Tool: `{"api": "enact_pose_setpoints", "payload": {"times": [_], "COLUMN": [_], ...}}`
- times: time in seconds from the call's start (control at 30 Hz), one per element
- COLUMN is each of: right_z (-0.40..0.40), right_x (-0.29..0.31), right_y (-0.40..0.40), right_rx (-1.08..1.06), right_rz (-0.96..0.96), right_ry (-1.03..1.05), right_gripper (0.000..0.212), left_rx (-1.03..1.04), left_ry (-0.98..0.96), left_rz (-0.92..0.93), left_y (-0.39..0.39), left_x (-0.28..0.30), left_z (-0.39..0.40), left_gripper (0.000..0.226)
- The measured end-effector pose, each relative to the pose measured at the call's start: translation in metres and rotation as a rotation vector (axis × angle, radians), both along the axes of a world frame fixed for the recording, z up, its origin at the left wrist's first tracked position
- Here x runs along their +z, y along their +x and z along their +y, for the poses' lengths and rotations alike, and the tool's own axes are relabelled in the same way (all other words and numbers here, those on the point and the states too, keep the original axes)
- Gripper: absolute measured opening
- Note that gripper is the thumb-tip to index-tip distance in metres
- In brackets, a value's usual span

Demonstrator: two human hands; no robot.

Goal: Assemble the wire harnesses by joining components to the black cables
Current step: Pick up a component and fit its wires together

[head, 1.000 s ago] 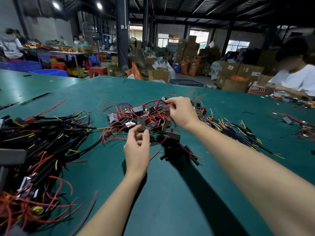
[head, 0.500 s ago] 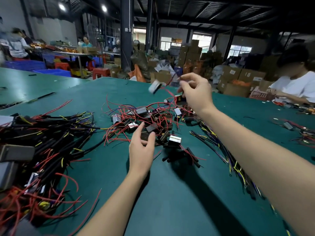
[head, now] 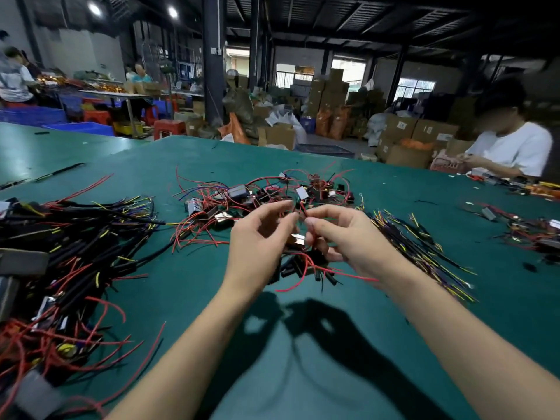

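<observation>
I see both hands raised close together over the middle of the green worktop [head: 212, 298], just in front of the central heap. My right hand [head: 348, 234] has its thumb and forefinger pressed together on a thin red wire [head: 306, 262], which runs down from the pinch and trails across the worktop below the wrist. A small component with a pale, shiny face [head: 298, 238] hangs between the two hands; it looks to be on that same wire, though motion blur keeps me from being sure. My left hand [head: 260, 237] sits just beside the right, its grip loosely spread, fingers curved toward the wire with the fingertips near the right hand's pinch; I cannot tell whether they touch the wire.

Directly beneath the hands lie a few short black sleeve pieces [head: 291, 268] on the worktop. Behind the hands is the tangled pile of red-wired components [head: 257, 195], small black and grey blocks knotted among red leads. To the right of it, a fan of black cables with yellow and blue tips [head: 424, 237] spreads toward the near right. On the far left lies a large bundle of black cables mixed with red wires [head: 60, 256], reaching to the worktop's near edge.

At the far right a person in a white shirt [head: 515, 147] works at the same worktop, and stacked cardboard boxes [head: 409, 131] stand behind.
</observation>
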State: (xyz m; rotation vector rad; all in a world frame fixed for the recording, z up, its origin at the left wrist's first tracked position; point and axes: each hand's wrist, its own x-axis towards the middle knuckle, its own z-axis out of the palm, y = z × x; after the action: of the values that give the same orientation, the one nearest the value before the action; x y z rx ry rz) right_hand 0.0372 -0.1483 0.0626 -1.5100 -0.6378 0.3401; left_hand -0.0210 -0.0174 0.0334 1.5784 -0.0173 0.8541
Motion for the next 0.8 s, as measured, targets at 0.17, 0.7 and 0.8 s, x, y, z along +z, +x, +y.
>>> {"api": "enact_pose_setpoints", "payload": {"times": [0.17,0.7,0.8], "right_z": [-0.010,-0.020,-0.020], "right_x": [-0.023,-0.067,-0.070], "right_y": [-0.005,-0.001,-0.001], "right_rx": [-0.056,-0.246,-0.226], "right_rz": [0.149,-0.165,-0.134], "right_ry": [0.069,0.151,0.161], "right_gripper": [0.009,0.011,0.013], "left_rx": [-0.168,-0.583,-0.497], "left_ry": [-0.183,-0.477,-0.321], "left_rz": [0.153,0.409,0.351], "left_y": [-0.002,0.002,0.000], "left_x": [-0.006,-0.025,-0.026], "left_z": [-0.002,-0.007,-0.010], "left_gripper": [0.010,0.016,0.011]}}
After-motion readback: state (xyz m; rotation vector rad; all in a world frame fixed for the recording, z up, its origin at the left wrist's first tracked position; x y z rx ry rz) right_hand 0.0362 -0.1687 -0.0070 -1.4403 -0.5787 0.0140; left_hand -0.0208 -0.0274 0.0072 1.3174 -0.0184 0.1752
